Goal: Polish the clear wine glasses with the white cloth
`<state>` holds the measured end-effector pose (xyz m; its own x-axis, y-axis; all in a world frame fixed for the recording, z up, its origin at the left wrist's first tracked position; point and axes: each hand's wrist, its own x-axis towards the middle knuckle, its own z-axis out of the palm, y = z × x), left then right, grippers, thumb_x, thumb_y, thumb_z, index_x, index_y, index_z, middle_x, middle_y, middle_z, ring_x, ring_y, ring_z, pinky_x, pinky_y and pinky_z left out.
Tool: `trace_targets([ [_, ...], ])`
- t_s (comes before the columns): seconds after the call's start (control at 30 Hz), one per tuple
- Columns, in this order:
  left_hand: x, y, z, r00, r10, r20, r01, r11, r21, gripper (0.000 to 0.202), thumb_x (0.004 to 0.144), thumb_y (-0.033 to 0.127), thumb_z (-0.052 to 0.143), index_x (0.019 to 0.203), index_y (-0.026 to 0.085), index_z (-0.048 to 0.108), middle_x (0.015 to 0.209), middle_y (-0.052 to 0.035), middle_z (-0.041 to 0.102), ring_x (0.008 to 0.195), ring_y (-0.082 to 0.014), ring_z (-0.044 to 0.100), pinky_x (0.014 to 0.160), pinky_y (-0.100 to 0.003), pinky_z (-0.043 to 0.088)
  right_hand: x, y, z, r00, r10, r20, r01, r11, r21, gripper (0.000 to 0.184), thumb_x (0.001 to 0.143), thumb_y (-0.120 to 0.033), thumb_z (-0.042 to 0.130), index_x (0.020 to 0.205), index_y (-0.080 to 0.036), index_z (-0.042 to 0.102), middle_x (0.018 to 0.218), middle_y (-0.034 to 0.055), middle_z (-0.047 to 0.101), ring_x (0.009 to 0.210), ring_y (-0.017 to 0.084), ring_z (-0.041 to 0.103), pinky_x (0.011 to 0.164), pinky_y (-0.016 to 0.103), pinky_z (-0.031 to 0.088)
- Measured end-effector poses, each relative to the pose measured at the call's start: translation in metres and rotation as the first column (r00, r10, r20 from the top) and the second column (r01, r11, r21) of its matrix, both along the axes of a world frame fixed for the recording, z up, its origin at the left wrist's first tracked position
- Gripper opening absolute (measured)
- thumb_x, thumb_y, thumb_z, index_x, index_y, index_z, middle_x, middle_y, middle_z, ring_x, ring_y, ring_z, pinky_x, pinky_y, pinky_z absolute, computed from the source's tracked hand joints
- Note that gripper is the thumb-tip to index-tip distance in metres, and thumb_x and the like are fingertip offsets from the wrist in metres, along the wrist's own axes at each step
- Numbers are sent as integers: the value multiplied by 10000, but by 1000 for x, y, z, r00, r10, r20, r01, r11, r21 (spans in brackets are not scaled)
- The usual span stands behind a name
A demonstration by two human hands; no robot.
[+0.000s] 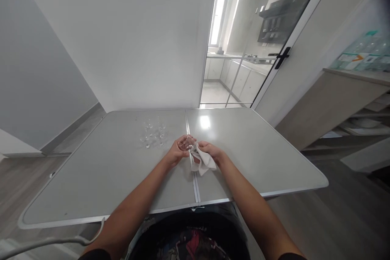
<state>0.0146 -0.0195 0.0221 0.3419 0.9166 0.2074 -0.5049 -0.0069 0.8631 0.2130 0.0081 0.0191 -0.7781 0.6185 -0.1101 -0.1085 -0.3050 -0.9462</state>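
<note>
Above the middle seam of the table, my left hand (175,153) is closed around a clear drinking glass (185,143), which lies tilted on its side. My right hand (211,150) pinches a white cloth (204,162) against the right end of that glass. The rest of the cloth hangs below my right fingers. Left of my hands, several clear glasses (152,132) stand in a group on the table. Their outlines are faint against the grey top.
The grey folding table (258,150) has a metal rim and a centre seam. A white wall (146,40) and a glass door (237,48) rise behind it. On the right, plastic bottles (362,55) stand on a wooden shelf (335,101). A pale cable (61,240) crosses the lower left.
</note>
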Motion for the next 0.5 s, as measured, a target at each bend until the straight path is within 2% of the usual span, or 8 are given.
trace_targets([
  [0.07, 1, 3, -3, 995, 96, -16, -96, 995, 1, 780, 485, 347, 973, 1185, 167, 681, 1237, -169, 694, 1127, -320, 664, 1005, -434, 481, -4, 0, 3, 992, -111, 60, 102, 985, 139, 575, 737, -706, 700, 824, -144, 616, 677, 40, 625, 576, 148, 534, 558, 265, 390],
  [0.1, 2, 5, -5, 981, 191, -34, -191, 982, -7, 745, 519, 351, 959, 1184, 161, 681, 1232, -169, 698, 1126, -315, 665, 1019, -448, 474, -7, 0, 4, 971, -222, 88, 193, 946, 260, 530, 784, -683, 666, 826, -158, 608, 685, 23, 605, 598, 141, 515, 573, 256, 373],
  [0.2, 6, 10, -11, 865, 481, -141, -488, 872, -18, 617, 586, 344, 925, 1125, 147, 698, 1146, -151, 736, 1079, -298, 684, 1030, -483, 469, -17, 1, 5, 840, -530, 121, 346, 693, 633, 361, 849, -527, 665, 763, -193, 559, 657, -17, 513, 625, 129, 432, 596, 248, 305],
  [0.27, 7, 12, -14, 817, 553, -166, -561, 827, -7, 581, 604, 337, 913, 1111, 151, 702, 1122, -142, 745, 1070, -295, 687, 1021, -486, 477, -21, 1, 5, 801, -583, 136, 317, 605, 730, 316, 846, -465, 685, 750, -203, 538, 637, -32, 475, 613, 125, 386, 598, 253, 279],
  [0.3, 8, 12, -15, 823, 546, -155, -554, 833, -7, 576, 609, 332, 911, 1114, 150, 701, 1126, -142, 744, 1078, -297, 686, 1019, -483, 480, -21, 1, 4, 814, -564, 137, 308, 620, 722, 319, 851, -473, 679, 756, -202, 539, 638, -34, 474, 609, 123, 378, 597, 253, 278],
  [0.37, 7, 11, -14, 872, 477, -111, -482, 876, -20, 579, 618, 324, 908, 1128, 144, 700, 1146, -150, 739, 1100, -302, 681, 1018, -476, 482, -19, 1, 3, 880, -460, 121, 305, 742, 597, 374, 863, -544, 646, 778, -189, 562, 654, -27, 500, 605, 119, 398, 590, 249, 297],
  [0.43, 7, 9, -12, 923, 379, -64, -381, 924, -29, 598, 612, 337, 915, 1134, 139, 701, 1162, -159, 732, 1114, -307, 676, 1015, -465, 481, -15, 0, 2, 943, -322, 83, 274, 895, 353, 455, 837, -619, 646, 807, -169, 588, 681, -8, 551, 600, 121, 449, 578, 249, 332],
  [0.5, 6, 7, -10, 959, 283, -24, -283, 959, -19, 647, 582, 374, 929, 1143, 147, 700, 1179, -165, 725, 1129, -316, 667, 1004, -451, 479, -10, -2, 0, 974, -222, 35, 217, 970, 110, 505, 772, -648, 706, 817, -158, 597, 676, 11, 588, 574, 129, 497, 561, 257, 363],
])
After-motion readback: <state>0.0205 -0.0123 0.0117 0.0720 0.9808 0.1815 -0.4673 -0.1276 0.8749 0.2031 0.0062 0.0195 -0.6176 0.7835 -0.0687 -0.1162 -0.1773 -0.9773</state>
